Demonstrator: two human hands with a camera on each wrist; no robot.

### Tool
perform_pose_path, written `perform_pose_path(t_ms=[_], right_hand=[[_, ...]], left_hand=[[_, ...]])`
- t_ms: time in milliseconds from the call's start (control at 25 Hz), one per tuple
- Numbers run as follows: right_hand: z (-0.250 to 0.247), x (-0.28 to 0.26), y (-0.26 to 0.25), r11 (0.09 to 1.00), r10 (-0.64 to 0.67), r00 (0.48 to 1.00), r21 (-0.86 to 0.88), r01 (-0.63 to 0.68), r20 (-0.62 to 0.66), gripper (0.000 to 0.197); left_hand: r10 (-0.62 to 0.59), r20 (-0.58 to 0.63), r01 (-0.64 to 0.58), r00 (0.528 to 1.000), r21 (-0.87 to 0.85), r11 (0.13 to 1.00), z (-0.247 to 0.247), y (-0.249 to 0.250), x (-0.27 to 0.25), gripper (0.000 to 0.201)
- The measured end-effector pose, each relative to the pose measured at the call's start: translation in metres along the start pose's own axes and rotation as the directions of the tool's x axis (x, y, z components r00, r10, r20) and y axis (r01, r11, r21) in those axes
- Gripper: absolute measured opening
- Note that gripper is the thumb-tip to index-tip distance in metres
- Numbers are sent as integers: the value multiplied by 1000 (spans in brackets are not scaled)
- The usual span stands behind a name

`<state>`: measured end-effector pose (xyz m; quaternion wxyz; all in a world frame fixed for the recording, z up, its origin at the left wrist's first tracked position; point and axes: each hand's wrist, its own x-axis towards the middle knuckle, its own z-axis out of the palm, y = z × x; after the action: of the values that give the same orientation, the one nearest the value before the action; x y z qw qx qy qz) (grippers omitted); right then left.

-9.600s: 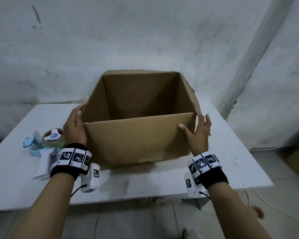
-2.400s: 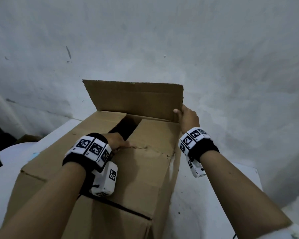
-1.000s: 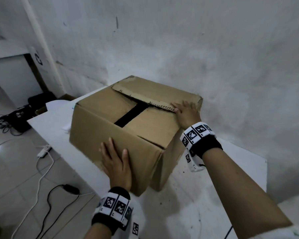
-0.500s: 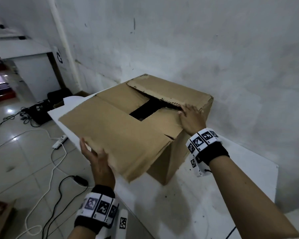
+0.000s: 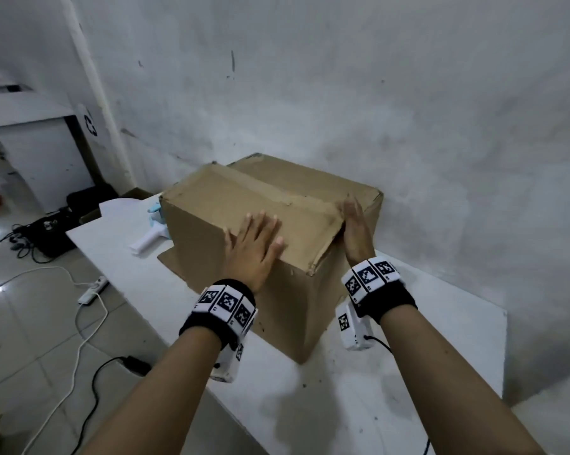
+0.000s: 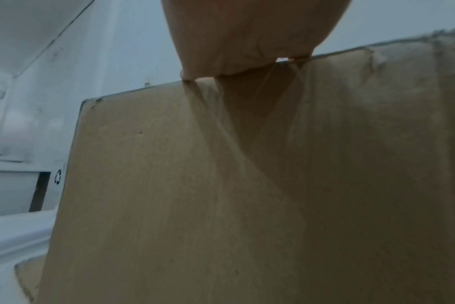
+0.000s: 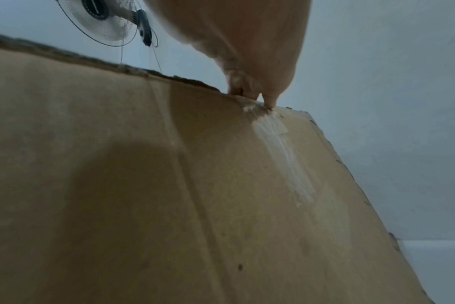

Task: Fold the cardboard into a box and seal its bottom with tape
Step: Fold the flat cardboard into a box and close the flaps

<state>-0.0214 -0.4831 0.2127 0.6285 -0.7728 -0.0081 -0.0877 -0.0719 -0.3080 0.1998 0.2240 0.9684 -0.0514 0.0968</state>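
The brown cardboard box (image 5: 218, 221) stands on the white table (image 5: 359, 399) with its flaps folded flat on top. My left hand (image 5: 254, 244) lies palm down with spread, straight fingers on the near top flap at the box's front edge. My right hand (image 5: 355, 224) presses flat with straight fingers against the box's right side, at the top corner. In the left wrist view the palm (image 6: 247, 37) rests on the box's upper edge (image 6: 247, 185). In the right wrist view, fingertips (image 7: 269, 100) touch the box's rim (image 7: 169, 185) beside an old strip of clear tape (image 7: 281, 148). A tape dispenser (image 5: 152, 231), white with a blue part, lies behind the box's left side, partly hidden.
A lower flap (image 5: 172, 261) sticks out flat on the table at the box's left. The table's near edge runs close to the box. Cables and a power strip (image 5: 93, 289) lie on the tiled floor at left. A wall fan (image 7: 109, 18) shows overhead.
My left hand swung the big near flap up and over, and now presses it flat on top. The dark gap in the top is covered. My right hand slid from the top to the right side.
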Motion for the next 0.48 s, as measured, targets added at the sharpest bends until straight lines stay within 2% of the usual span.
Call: perform_pose_path(t_ms=[40,120,200,280,360,400,480], right_hand=[[0,-1,-1,1000,-18,1000,-24,17,-18,63],[-1,5,5,956,-93,996,-281,85,-16,55],[1,12,6,775,-70,993,-622,111,90,49],[0,17,1,564,81,983,-820,92,166,49],[-2,19,-6,419,161,966,-900,119,202,51],[-3,20,-10,381,191,958,-915,131,216,51],[-2,18,-17,367,254,938,-921,130,234,53]], left_hand=[[-3,24,1,1000,62,998,-2,1,2,51],[18,99,-33,995,158,987,-5,2,6,51],[35,191,-75,981,205,976,-11,0,11,53],[60,249,-113,967,202,973,-13,-4,17,60],[97,249,-140,964,163,977,-10,-8,20,69],[122,229,-155,966,132,979,-9,-11,21,76],[165,206,-186,964,87,979,-7,-15,21,86]])
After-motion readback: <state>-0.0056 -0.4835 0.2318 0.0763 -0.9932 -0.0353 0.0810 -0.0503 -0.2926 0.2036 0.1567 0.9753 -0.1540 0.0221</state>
